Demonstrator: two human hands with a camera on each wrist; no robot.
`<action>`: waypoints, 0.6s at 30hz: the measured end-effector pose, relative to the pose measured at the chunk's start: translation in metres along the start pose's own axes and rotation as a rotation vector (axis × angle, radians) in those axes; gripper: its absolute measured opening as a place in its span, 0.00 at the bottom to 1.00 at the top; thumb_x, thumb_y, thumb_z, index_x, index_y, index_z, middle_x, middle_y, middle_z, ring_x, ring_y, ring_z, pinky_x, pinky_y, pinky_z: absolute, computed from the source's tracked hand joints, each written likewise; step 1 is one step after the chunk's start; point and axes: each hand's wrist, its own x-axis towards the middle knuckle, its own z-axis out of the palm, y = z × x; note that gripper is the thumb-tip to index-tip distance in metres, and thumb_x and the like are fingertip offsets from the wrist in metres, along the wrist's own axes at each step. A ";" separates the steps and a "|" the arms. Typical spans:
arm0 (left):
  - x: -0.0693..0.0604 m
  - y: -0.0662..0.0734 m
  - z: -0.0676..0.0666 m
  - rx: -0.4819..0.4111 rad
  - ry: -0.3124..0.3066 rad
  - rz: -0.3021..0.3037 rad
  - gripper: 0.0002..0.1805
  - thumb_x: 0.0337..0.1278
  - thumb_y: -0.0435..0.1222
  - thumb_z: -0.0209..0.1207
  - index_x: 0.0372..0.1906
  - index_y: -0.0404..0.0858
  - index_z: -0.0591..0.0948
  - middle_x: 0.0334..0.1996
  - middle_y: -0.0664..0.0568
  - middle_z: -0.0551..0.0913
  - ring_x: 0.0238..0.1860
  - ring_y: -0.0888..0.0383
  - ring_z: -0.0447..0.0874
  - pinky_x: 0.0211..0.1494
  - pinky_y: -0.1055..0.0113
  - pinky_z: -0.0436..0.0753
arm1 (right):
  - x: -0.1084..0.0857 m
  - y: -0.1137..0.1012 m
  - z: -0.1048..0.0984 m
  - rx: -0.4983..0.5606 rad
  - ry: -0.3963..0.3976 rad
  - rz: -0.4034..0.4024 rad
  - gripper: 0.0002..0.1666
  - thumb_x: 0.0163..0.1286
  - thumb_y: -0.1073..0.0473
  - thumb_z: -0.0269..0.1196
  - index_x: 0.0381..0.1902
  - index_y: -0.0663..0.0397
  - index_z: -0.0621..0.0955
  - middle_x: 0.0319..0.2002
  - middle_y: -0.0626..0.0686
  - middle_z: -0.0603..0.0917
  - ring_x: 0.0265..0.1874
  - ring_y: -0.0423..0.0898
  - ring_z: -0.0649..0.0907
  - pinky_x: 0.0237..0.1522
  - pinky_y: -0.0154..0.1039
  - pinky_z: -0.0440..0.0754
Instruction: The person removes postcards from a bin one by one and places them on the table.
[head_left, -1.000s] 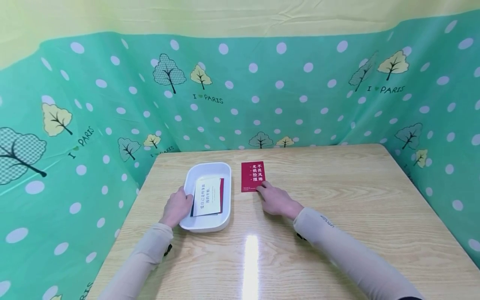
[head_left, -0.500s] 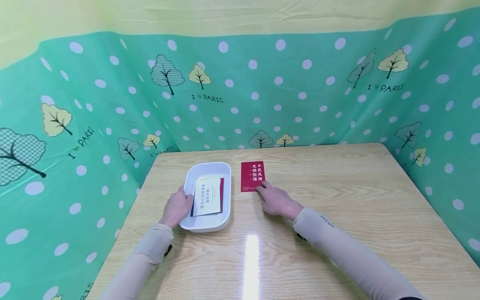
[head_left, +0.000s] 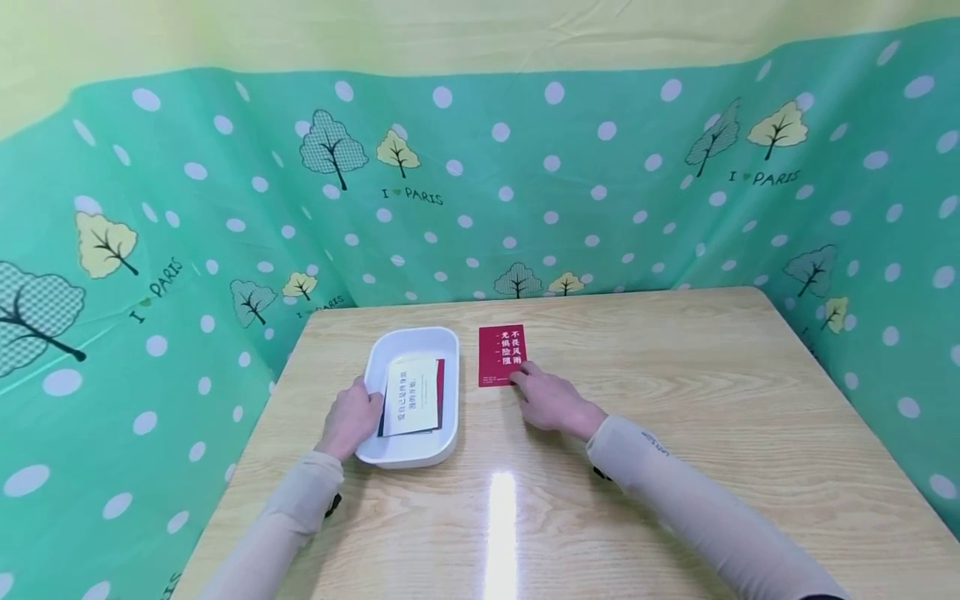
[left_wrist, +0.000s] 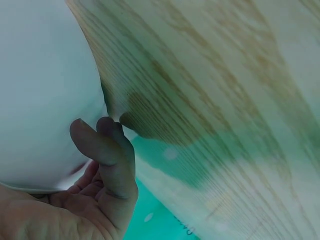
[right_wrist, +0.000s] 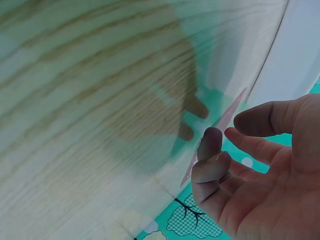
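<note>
A white plastic tub (head_left: 412, 336) stands on the left part of the table, and my left hand (head_left: 350, 421) grips its left rim. The left wrist view shows that hand (left_wrist: 102, 175) against the tub's wall (left_wrist: 45, 90). Inside the tub lie several printed cards, a white card (head_left: 412, 396) on top and a red edge showing. To the tub's right a red card (head_left: 501, 358) with white characters lies flat on the table. My right hand (head_left: 557, 400) touches its lower right corner. Its fingers are bent, with a gap to the thumb, beside the card (right_wrist: 227, 115) in the right wrist view.
The wooden table (head_left: 675, 375) extends far to the right. A green dotted curtain (head_left: 525, 183) with tree prints hangs along its back and both sides. A bright light reflection (head_left: 501, 533) lies on the tabletop near the front.
The head view has shifted slightly. Both hands, the tub and the red card stay in the same places relative to each other.
</note>
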 end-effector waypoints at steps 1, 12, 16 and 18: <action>0.000 -0.001 0.000 0.000 -0.002 0.002 0.31 0.80 0.37 0.44 0.76 0.21 0.59 0.55 0.23 0.79 0.42 0.42 0.89 0.35 0.57 0.90 | 0.000 0.000 0.000 -0.004 0.000 0.003 0.31 0.78 0.61 0.60 0.76 0.58 0.72 0.75 0.61 0.68 0.72 0.59 0.73 0.69 0.57 0.75; 0.000 -0.001 0.002 -0.001 0.003 0.026 0.30 0.80 0.37 0.45 0.75 0.20 0.61 0.53 0.24 0.80 0.40 0.42 0.89 0.32 0.58 0.90 | -0.004 0.000 -0.007 -0.013 0.047 -0.019 0.28 0.77 0.65 0.59 0.73 0.60 0.75 0.72 0.61 0.72 0.67 0.58 0.78 0.64 0.56 0.81; 0.000 0.000 0.002 -0.003 0.004 0.016 0.31 0.80 0.37 0.44 0.76 0.21 0.60 0.55 0.23 0.79 0.43 0.41 0.89 0.35 0.56 0.91 | -0.004 0.002 -0.008 -0.002 0.053 -0.021 0.29 0.77 0.66 0.59 0.74 0.61 0.74 0.73 0.61 0.71 0.68 0.58 0.77 0.65 0.56 0.80; -0.001 0.000 0.003 -0.007 0.004 0.008 0.31 0.80 0.37 0.44 0.76 0.21 0.59 0.55 0.24 0.79 0.44 0.41 0.89 0.36 0.56 0.91 | -0.004 0.002 -0.009 0.008 0.053 -0.021 0.29 0.77 0.66 0.59 0.74 0.61 0.74 0.73 0.62 0.71 0.68 0.59 0.77 0.65 0.57 0.79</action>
